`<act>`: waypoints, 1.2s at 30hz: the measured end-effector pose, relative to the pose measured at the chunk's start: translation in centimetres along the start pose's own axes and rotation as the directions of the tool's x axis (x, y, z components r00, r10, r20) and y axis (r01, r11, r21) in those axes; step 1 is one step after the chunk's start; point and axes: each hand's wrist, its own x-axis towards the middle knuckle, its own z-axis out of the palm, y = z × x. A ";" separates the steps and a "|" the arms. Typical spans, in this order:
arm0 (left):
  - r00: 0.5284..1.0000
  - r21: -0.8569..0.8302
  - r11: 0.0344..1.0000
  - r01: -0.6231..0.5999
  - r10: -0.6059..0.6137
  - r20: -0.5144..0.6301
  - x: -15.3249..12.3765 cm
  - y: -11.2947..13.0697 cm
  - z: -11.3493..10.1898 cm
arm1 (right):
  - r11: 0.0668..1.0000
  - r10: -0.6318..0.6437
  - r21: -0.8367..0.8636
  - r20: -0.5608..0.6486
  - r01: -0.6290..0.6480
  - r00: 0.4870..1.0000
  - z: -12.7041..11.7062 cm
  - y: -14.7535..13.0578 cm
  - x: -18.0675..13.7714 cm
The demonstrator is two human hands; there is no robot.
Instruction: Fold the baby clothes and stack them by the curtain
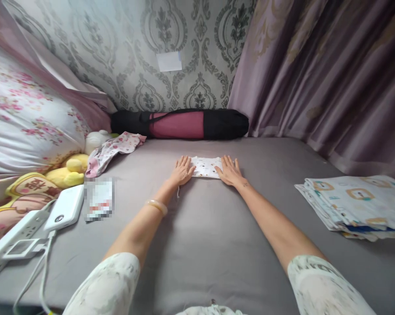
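A small folded white cloth (206,167) with tiny prints lies on the grey bed sheet (200,236), far from me. My left hand (183,169) lies flat on its left end, fingers stretched out. My right hand (229,169) lies flat on its right end, fingers spread. Both arms reach straight forward. A pale bangle (157,205) sits on my left wrist.
A stack of folded printed cloths (358,205) lies at the right. A pink-and-white garment (113,151), yellow plush toy (71,169), white power bank (65,212), power strip (10,243) and floral pillow (26,118) crowd the left. A black-and-pink rolled mat bag (180,124) lies along the wall. A curtain (331,78) hangs right.
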 end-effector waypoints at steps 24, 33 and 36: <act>0.997 0.007 1.000 0.031 -0.030 -0.066 -1.4 0.6 0.6 | 1.000 0.012 0.022 0.054 -0.013 0.998 0.7 -2.7 0.0; 0.997 0.001 1.000 0.028 -0.028 -0.078 -1.3 0.6 0.7 | 0.999 0.005 0.051 0.042 -0.007 0.999 -0.1 -3.8 0.7; 0.994 -0.003 0.999 0.043 -0.043 -0.100 -1.4 0.6 0.8 | 0.995 -0.057 0.078 0.013 0.056 0.998 0.0 -5.3 0.9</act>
